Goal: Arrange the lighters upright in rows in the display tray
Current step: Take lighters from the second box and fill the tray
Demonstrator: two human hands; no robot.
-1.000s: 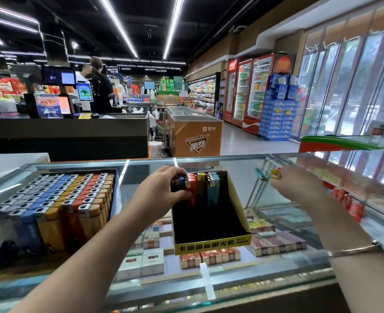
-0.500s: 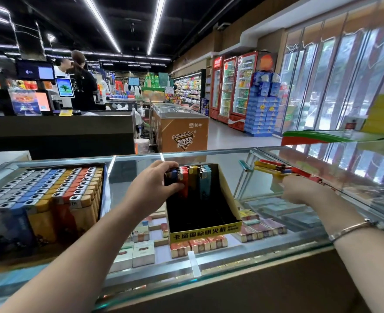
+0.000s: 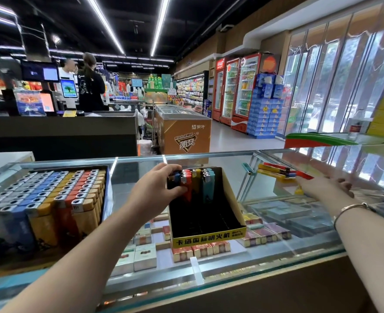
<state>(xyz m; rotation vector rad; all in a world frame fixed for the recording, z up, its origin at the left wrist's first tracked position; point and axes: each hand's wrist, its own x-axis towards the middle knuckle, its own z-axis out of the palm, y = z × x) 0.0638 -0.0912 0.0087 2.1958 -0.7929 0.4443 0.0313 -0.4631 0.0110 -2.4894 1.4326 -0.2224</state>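
Stretching across the whole width in front of the person is a glass surface (image 3: 209, 263), with boxed goods visible on a shelf beneath it. Just to the left of the left hand sits a full box of lighters (image 3: 44, 199), packed upright in rows of grey, blue, yellow and orange. Under the left hand stands the display tray (image 3: 209, 238), a black cardboard box with a yellow front strip, resting on the glass. Its near part holds nothing; a single row of lighters (image 3: 195, 179) stands upright against the far wall, showing blue, red, yellow and pale blue.

The left hand (image 3: 157, 188) reaches in from the lower left and curls over the left end of that row, thumb at the front and fingers at the back, pinching the blue and red lighters there. The right hand (image 3: 324, 185) stretches out well to the right of the tray, blurred, its fingers extended and spread over the glass, holding nothing that can be made out. Just beyond its fingertips lies a small heap of loose lighters (image 3: 279, 171), yellow and red, flat on the glass. A thin bracelet (image 3: 349, 210) circles the right wrist.
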